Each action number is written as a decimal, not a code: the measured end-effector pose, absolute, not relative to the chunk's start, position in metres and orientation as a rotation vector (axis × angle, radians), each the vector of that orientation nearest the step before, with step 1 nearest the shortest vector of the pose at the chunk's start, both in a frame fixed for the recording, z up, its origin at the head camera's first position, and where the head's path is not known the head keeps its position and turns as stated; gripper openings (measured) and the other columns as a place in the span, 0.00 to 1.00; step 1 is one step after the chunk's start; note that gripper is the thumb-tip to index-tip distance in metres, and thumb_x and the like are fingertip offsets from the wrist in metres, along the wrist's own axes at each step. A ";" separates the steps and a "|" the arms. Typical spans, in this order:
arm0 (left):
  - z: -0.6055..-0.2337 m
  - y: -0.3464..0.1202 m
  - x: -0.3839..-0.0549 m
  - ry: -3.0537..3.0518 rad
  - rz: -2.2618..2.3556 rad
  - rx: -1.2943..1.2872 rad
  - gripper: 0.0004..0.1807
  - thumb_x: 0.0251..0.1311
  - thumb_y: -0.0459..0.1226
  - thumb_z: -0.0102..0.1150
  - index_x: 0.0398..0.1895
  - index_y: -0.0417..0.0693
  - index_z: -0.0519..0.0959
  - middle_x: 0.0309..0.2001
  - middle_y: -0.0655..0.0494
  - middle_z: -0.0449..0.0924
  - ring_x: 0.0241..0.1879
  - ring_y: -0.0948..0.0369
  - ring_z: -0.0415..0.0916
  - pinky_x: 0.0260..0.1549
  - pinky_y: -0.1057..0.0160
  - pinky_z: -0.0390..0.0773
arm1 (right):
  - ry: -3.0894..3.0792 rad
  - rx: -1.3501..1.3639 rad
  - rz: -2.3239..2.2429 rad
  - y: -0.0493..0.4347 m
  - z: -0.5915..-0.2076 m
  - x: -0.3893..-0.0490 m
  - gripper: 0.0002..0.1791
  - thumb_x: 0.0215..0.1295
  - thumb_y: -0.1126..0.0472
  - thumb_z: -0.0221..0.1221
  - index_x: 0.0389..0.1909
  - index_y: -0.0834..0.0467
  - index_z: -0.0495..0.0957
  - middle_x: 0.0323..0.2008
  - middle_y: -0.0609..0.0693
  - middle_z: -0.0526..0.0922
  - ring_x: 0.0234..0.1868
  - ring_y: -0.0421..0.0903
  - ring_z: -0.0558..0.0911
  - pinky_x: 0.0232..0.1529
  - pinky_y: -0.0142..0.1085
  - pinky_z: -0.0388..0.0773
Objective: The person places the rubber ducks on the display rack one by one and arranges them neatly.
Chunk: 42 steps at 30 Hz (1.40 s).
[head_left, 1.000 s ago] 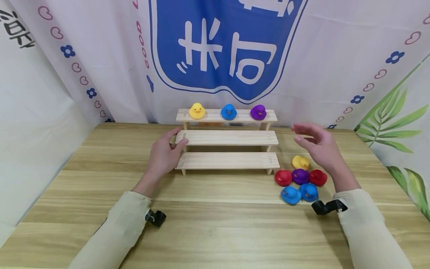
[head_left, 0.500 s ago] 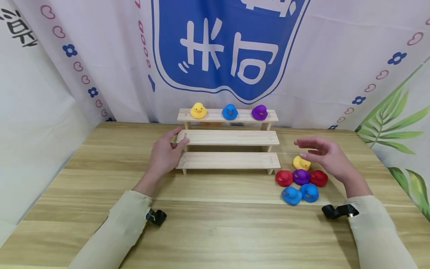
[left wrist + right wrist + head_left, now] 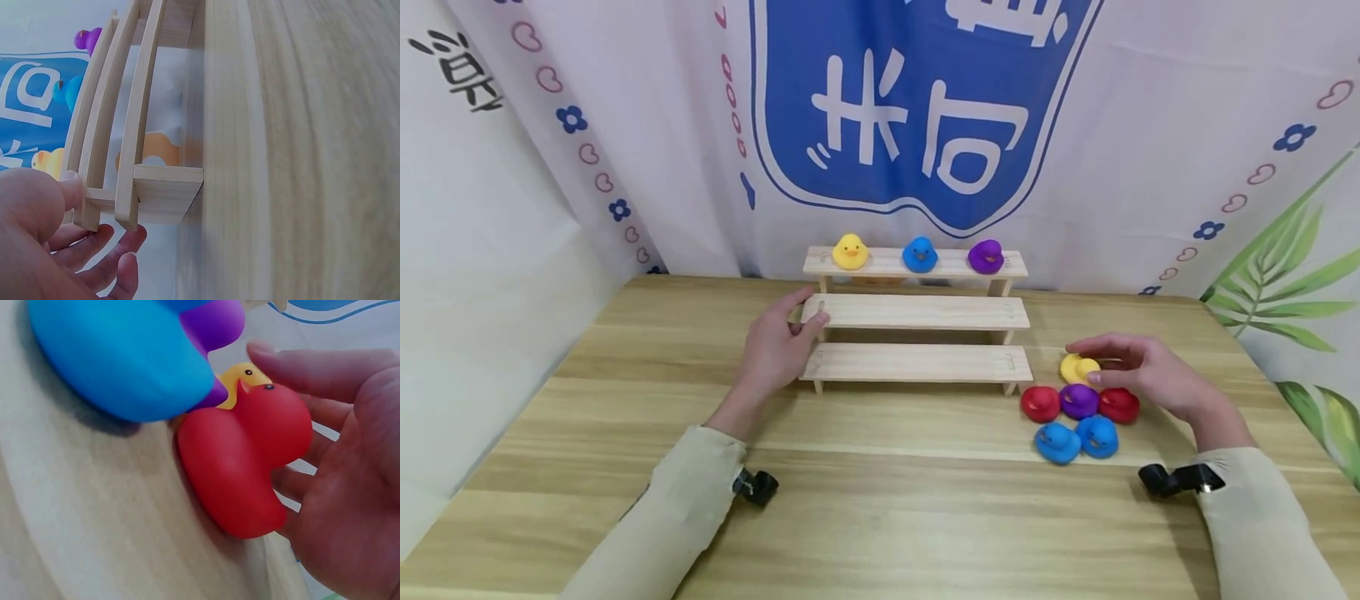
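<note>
My left hand (image 3: 778, 342) grips the left end of the three-tier wooden stand (image 3: 917, 362), its thumb on the middle board and its fingers beneath, as the left wrist view shows. My right hand (image 3: 1157, 375) is at a yellow rubber duck (image 3: 1075, 369) on the table, thumb beside the duck's head and loosely bent fingers behind it. In the right wrist view a red duck (image 3: 231, 462) covers most of that yellow one. On the top board sit a yellow duck (image 3: 850, 252), a blue duck (image 3: 920, 254) and a purple duck (image 3: 986, 257).
In front of the yellow duck, a purple duck (image 3: 1079, 401) lies between two red ducks, one on its left (image 3: 1041, 403). Two blue ducks (image 3: 1057, 442) are nearer me. The stand's lower two boards bear no ducks. A printed curtain (image 3: 685, 167) hangs behind the table (image 3: 880, 517).
My right hand has come down and nearer me, from above the table right of the stand to the yellow duck. The left hand keeps its hold on the stand; the view has shifted slightly.
</note>
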<state>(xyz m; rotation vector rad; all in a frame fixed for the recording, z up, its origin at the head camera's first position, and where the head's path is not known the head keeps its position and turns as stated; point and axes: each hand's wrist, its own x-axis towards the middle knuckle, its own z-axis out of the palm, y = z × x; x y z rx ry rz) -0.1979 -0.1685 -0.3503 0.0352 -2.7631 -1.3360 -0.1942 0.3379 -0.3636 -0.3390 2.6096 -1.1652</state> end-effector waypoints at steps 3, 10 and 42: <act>-0.352 -0.167 -0.197 -2.760 -1.348 0.029 0.32 0.79 0.49 0.56 0.82 0.54 0.65 0.71 0.46 0.74 0.27 0.60 0.69 0.19 0.66 0.71 | 2.611 -0.346 -1.132 0.340 -0.366 -0.194 0.26 0.74 0.56 0.65 0.71 0.54 0.78 0.70 0.59 0.79 0.66 0.55 0.80 0.54 0.24 0.79; -0.353 -0.167 -0.197 -2.751 -1.350 0.040 0.32 0.79 0.49 0.57 0.82 0.54 0.65 0.69 0.46 0.75 0.27 0.60 0.69 0.19 0.66 0.70 | 2.618 -0.309 -1.060 0.338 -0.370 -0.197 0.25 0.76 0.51 0.63 0.71 0.51 0.78 0.72 0.59 0.77 0.69 0.62 0.76 0.60 0.36 0.78; -0.352 -0.169 -0.197 -2.745 -1.304 0.016 0.32 0.79 0.49 0.57 0.82 0.53 0.66 0.48 0.44 0.80 0.27 0.60 0.71 0.20 0.66 0.71 | 2.736 -0.203 -1.063 0.321 -0.364 -0.200 0.33 0.74 0.44 0.65 0.74 0.55 0.74 0.67 0.65 0.78 0.66 0.67 0.79 0.58 0.46 0.86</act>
